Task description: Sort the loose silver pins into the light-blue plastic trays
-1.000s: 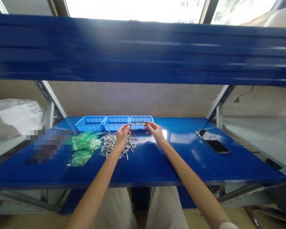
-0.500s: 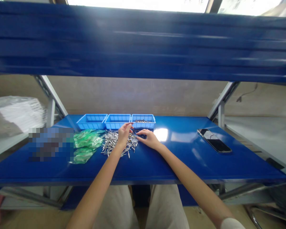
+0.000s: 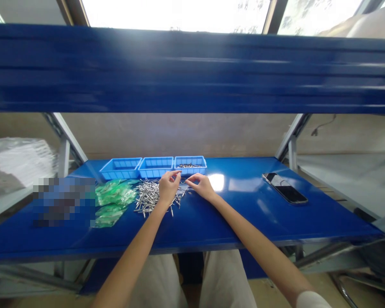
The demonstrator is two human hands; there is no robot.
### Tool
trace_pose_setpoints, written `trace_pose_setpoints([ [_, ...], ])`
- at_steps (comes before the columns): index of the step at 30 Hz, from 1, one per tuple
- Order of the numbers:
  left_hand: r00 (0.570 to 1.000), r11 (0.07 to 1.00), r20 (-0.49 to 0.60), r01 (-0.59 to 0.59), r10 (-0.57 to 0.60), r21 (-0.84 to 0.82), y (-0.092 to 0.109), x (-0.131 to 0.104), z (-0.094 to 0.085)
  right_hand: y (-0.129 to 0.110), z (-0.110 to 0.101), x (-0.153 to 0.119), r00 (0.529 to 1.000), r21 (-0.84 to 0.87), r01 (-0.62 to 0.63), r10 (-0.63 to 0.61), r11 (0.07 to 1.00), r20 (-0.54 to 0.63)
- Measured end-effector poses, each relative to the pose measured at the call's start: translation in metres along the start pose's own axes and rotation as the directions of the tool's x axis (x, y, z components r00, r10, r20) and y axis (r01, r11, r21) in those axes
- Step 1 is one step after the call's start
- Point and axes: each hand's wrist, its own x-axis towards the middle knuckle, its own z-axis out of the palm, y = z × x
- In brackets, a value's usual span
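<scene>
My left hand [image 3: 168, 187] hovers over the right part of a heap of thin silver metal pins [image 3: 147, 195], its thumb and fingers closed in a pinch. Just to its right, my right hand [image 3: 201, 185] has thumb and forefinger brought together at the heap's edge. Whatever either pinch holds is too small to make out. Behind the hands stands a blue tray [image 3: 190, 171] with similar small pins inside. Two more blue trays, the middle tray [image 3: 155, 173] and the left tray [image 3: 119, 175], line up beside it with no contents visible.
Green plastic bags [image 3: 114, 196] lie left of the heap, beside a blurred-out patch. A phone [image 3: 285, 188] rests on the blue table [image 3: 244, 222] at right. A wide blue shelf [image 3: 192, 72] spans above, on slanted metal supports.
The view has tilted up slightly. My right thumb and forefinger have come closer together, and my left fingers are more curled. Both hands stay near the heap's right edge.
</scene>
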Motion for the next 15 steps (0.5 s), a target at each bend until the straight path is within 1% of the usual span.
trace_pose_setpoints([
  [2,0.996,0.998,0.074,-0.046,0.042,0.053,-0.0027,-0.0001,0.0008,-0.0012,-0.0009,0.0024,0.996,0.107,-0.065,0.071,0.992,-0.053],
  [4,0.988,0.992,0.137,-0.083,0.069,0.096,-0.0051,-0.0007,0.0022,-0.0019,-0.0014,0.0046,0.986,0.226,-0.125,0.146,0.966,-0.077],
  [6,0.980,0.989,0.180,-0.103,0.082,0.108,-0.0069,-0.0015,0.0032,-0.0023,-0.0012,0.0062,0.978,0.334,-0.167,0.200,0.928,-0.065],
  [8,0.974,0.989,0.210,-0.111,0.089,0.098,-0.0078,-0.0018,0.0033,-0.0027,-0.0007,0.0072,0.975,0.406,-0.188,0.221,0.894,-0.037],
  [10,0.974,0.991,0.209,-0.101,0.082,0.082,-0.0075,-0.0017,0.0026,-0.0031,-0.0007,0.0076,0.976,0.435,-0.188,0.217,0.881,-0.019],
  [15,0.994,0.999,0.112,0.011,-0.007,-0.037,-0.0034,-0.0006,0.0005,-0.0034,-0.0044,0.0059,0.982,0.408,-0.172,0.186,0.897,0.004],
])
